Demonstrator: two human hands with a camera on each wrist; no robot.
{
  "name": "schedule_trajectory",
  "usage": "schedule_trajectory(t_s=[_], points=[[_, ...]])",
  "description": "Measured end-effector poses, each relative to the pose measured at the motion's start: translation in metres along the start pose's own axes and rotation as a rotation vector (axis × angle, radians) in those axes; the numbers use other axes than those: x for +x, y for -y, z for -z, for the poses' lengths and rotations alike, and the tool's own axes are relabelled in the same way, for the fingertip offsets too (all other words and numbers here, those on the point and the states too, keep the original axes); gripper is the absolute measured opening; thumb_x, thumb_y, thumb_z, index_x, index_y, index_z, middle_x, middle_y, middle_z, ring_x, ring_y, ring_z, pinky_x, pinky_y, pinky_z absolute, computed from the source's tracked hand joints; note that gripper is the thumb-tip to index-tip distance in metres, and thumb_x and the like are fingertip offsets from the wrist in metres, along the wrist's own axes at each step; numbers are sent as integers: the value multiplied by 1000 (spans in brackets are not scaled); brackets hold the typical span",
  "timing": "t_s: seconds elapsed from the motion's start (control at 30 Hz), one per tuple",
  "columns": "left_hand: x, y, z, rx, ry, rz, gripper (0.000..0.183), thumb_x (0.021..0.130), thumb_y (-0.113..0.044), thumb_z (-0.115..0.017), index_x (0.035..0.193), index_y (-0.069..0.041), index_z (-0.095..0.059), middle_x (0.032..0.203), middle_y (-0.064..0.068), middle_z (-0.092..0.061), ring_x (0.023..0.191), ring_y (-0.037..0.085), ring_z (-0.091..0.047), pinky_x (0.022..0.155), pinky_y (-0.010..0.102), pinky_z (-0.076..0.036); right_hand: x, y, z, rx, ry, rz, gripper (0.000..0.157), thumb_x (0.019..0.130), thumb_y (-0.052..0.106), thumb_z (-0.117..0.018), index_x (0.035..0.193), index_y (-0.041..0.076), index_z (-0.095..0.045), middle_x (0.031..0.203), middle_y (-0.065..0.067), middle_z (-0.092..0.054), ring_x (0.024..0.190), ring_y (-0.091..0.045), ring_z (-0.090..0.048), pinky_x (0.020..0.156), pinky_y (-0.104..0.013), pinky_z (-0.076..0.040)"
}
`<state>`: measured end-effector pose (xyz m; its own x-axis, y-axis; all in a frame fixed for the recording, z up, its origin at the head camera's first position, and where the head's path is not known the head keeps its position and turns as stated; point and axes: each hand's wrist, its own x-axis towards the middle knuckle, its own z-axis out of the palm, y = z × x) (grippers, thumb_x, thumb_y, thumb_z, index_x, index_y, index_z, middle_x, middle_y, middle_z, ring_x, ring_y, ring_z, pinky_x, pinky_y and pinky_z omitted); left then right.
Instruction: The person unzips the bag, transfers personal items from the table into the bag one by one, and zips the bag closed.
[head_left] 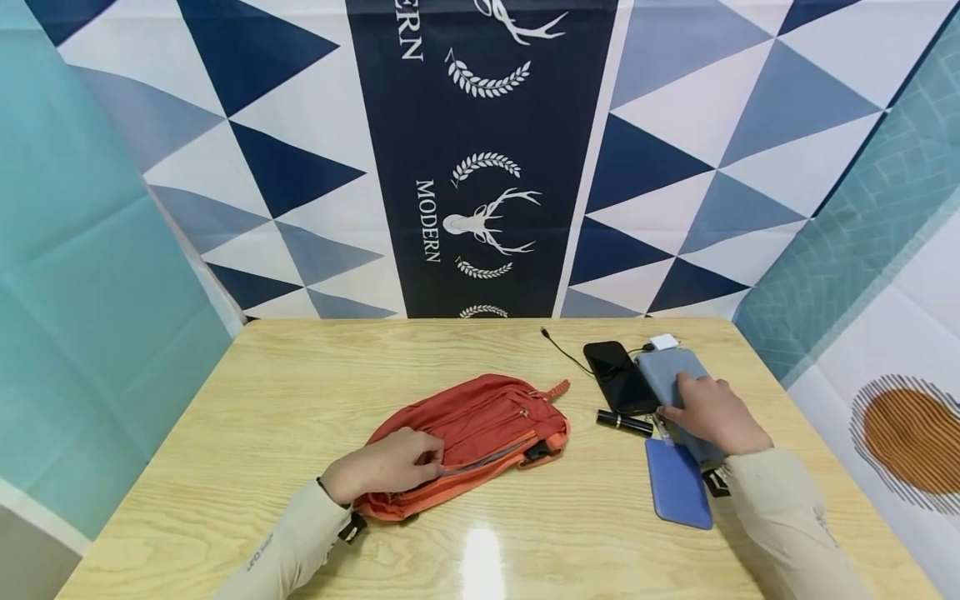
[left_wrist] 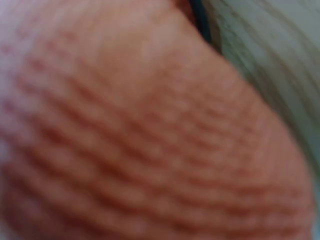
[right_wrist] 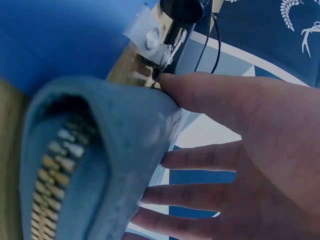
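Note:
In the head view a red waist bag (head_left: 468,417) with orange trim lies left of centre on the table. My left hand (head_left: 397,461) grips its near-left part with curled fingers, beside the long zip. Blurred red-orange ribbed fabric (left_wrist: 150,145) fills most of the left wrist view. At the right, my right hand (head_left: 716,412) lies over a grey-blue wallet (head_left: 667,367). In the right wrist view, its fairly straight, spread fingers (right_wrist: 200,156) touch the wallet, the thumb at its edge. The wallet's gold-toothed zip (right_wrist: 52,185) faces this camera.
Left of the wallet lie a black phone (head_left: 618,379), a black tube (head_left: 625,422) and a blue flat holder (head_left: 677,483) with a small clip. A black cable (head_left: 570,357) and a white charger (head_left: 664,342) are behind. Patterned cloth (head_left: 487,167) hangs beyond the table.

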<state>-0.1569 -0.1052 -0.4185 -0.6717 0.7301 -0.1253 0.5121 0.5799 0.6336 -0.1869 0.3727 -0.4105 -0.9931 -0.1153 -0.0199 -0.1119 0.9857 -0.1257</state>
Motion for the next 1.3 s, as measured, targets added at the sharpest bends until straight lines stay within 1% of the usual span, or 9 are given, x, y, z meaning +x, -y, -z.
schedule_trajectory(t_s=[0.2,0.37,0.67,0.8,0.87,0.97,1.03,1.17,1.3], points=[[1,1,-1,0,-3,-2,28,101,-19,-59,74,-15,-52,56,-7,-40,44,4,-33,50,21,-31,0,0,1,32,-6,45,32,88,22,-72,87,-3,-52,68,-11,-49,58,-26,-49,54,-40,-39],[0,3,-1,-12,9,-2,29,101,-18,-58,74,-15,-53,56,-8,-41,44,3,-35,51,20,-32,0,0,4,72,-19,66,32,88,23,-72,76,5,-49,63,-7,-43,53,-20,-46,50,-34,-36],[-2,4,-1,-20,-1,-8,29,102,-19,-57,74,-16,-52,54,-10,-39,43,3,-34,49,20,-31,2,-10,21,100,-5,86,27,92,24,-64,76,7,-49,64,-4,-42,53,-18,-42,51,-32,-33],[-1,4,-3,-8,-7,-6,29,102,-19,-57,73,-17,-52,55,-10,-39,43,3,-34,49,20,-31,2,-15,26,121,10,84,26,95,24,-59,88,0,-53,65,-5,-42,54,-18,-43,51,-32,-34],[0,4,-3,2,-9,-9,29,102,-18,-57,73,-17,-52,55,-10,-39,43,2,-34,49,19,-31,2,-17,29,142,5,75,31,98,24,-55,104,-6,-53,68,-9,-45,56,-19,-45,52,-33,-36],[1,4,-4,15,-10,-16,29,102,-18,-57,73,-17,-52,57,-9,-40,44,3,-34,50,19,-31,0,-21,33,166,-16,59,50,103,24,-46,143,-4,-37,71,-16,-51,55,-21,-48,51,-35,-38],[2,4,-4,28,-9,-19,29,102,-18,-56,74,-18,-52,58,-9,-41,44,3,-35,50,19,-31,-1,-25,36,168,-48,57,55,104,21,-39,155,5,-26,68,-16,-50,52,-21,-46,52,-36,-37],[4,3,-4,53,-6,-2,28,102,-18,-56,74,-18,-53,59,-7,-42,45,4,-35,51,20,-31,-3,-36,41,150,-87,78,47,105,16,-34,151,5,-37,64,-14,-47,49,-21,-42,52,-37,-36],[5,2,-3,93,0,20,28,102,-19,-56,75,-19,-53,61,-7,-42,49,5,-36,52,21,-32,-6,-45,46,143,-65,90,48,105,24,-48,144,-3,-43,96,-34,-62,67,-33,-60,60,-43,-44]])
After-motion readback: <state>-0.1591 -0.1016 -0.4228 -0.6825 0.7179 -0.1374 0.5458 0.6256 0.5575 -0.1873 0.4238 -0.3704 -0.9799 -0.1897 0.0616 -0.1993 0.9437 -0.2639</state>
